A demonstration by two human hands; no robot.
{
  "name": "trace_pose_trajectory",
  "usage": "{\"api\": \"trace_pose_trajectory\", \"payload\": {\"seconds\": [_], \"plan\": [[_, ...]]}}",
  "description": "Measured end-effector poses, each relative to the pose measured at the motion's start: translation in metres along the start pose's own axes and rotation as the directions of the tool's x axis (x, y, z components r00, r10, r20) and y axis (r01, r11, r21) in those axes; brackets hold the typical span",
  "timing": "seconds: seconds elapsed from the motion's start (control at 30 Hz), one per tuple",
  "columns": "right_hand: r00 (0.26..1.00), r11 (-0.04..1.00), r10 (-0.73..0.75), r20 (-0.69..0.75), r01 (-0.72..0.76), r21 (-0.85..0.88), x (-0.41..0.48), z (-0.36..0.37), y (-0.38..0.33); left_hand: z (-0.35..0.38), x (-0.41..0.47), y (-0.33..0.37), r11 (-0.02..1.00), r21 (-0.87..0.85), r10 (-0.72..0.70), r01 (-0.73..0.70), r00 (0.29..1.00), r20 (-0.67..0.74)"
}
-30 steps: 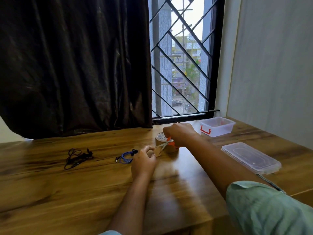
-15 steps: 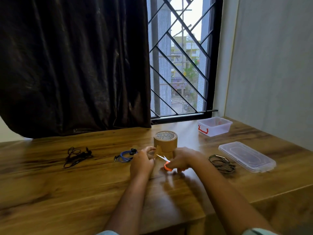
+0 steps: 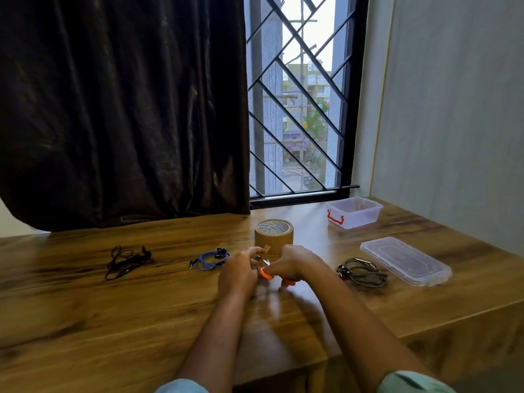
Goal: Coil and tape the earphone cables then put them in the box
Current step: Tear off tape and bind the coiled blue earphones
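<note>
Indoors, wooden table (image 3: 113, 307), box (image 3: 353, 214) by window (image 3: 300, 109).

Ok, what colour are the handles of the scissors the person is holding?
Orange. The head view, the only one, shows the scissors with their handle loops in the right hand.

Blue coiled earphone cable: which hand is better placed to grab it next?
Likely left. The left hand, pinching a brown tape strip, is beside the blue coiled earphone cable; the right hand grips orange-handled scissors farther off.
</note>
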State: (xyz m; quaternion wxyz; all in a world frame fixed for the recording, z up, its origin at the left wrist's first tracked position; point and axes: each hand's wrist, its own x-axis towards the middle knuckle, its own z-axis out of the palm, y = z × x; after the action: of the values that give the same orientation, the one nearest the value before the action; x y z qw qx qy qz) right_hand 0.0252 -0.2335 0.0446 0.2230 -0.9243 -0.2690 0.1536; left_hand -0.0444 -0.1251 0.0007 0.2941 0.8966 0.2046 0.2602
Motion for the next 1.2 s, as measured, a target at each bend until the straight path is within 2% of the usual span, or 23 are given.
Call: {"api": "trace_pose_trajectory", "payload": {"seconds": [0.13,0.33,0.7,1.0,1.2], "plan": [[1.000,1.000,-0.016,-0.003,0.016,0.002,0.002,-0.002,-0.005,0.000,0.000,0.000,1.000,-0.005,0.026,-0.026,1.000,0.007],[0.998,0.995,-0.010,-0.062,0.003,-0.101,0.000,0.001,-0.008,-0.001,0.000,0.000,0.997,-0.026,0.077,-0.076,0.997,0.030],[0.993,1.000,-0.013,-0.115,0.011,-0.016,0.006,0.012,-0.006,0.003,0.003,-0.003,0.997,-0.017,0.074,-0.073,0.997,0.032],[0.988,0.999,-0.039,-0.151,0.040,0.000,0.010,0.017,-0.002,0.005,0.004,-0.004,0.999,0.040,0.023,-0.022,1.000,-0.007],[0.986,1.000,-0.025,-0.163,0.024,-0.010,0.009,0.016,0.001,0.006,0.007,-0.005,0.996,0.005,-0.091,0.092,0.994,-0.055]]}}
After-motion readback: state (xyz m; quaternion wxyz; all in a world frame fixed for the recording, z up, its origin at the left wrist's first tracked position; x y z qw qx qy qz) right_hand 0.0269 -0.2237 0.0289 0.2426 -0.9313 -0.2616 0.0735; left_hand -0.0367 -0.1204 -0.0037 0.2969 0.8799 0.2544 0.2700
